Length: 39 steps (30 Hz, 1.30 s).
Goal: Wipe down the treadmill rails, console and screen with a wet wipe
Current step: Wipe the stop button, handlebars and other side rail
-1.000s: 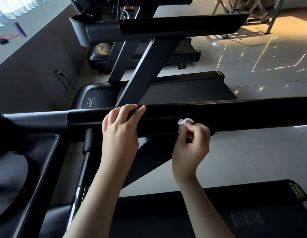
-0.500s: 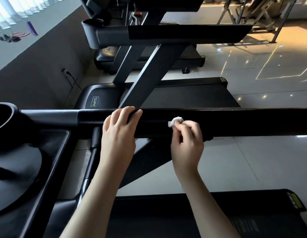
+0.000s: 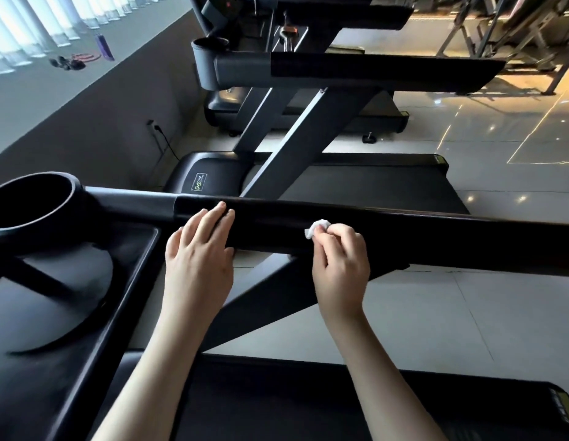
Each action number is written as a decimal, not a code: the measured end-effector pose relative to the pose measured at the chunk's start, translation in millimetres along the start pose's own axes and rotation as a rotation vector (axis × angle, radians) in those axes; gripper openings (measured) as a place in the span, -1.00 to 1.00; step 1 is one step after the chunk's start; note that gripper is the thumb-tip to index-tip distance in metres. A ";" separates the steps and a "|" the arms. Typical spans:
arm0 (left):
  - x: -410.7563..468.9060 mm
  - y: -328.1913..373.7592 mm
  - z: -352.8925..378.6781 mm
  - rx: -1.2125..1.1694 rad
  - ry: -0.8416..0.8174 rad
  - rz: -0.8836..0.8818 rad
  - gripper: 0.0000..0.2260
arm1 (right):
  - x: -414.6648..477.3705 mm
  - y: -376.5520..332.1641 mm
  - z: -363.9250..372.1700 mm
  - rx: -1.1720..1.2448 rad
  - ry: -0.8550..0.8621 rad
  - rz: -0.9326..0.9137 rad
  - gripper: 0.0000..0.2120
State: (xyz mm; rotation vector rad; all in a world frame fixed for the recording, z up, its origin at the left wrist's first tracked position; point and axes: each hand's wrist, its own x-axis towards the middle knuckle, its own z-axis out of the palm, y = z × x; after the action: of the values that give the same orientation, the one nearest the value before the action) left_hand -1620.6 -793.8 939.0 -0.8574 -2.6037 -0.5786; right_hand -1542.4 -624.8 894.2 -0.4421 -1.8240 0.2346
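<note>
While on one rail (image 3: 435,246): left hand (image 3: 197,259), right hand (image 3: 340,262), one wipe (image 3: 318,229).

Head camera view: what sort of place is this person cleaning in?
Most likely a gym. The right hand holds a wet wipe on one treadmill's rail, a second treadmill stands just beyond, and metal exercise frames stand farther back on the tiled floor.
</note>
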 end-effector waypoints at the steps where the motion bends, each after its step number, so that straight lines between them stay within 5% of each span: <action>1: -0.9 -0.3 0.9 -0.006 0.006 -0.007 -0.43 | -1.3 2.6 1.1 0.001 -0.029 -0.062 -0.83; 31: -3.7 -2.5 2.8 -0.044 0.005 -0.023 -0.45 | -25.6 38.4 5.9 -0.110 -0.216 -0.629 -0.86; 39: -3.1 -3.4 3.1 -0.054 0.012 -0.029 -0.44 | -16.6 30.7 3.4 -0.086 -0.236 -0.606 -0.78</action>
State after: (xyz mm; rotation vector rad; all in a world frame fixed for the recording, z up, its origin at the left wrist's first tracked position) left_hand -1620.9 -796.4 934.1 -0.8312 -2.6050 -0.6626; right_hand -1536.2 -603.6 867.0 0.0980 -2.1148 -0.2197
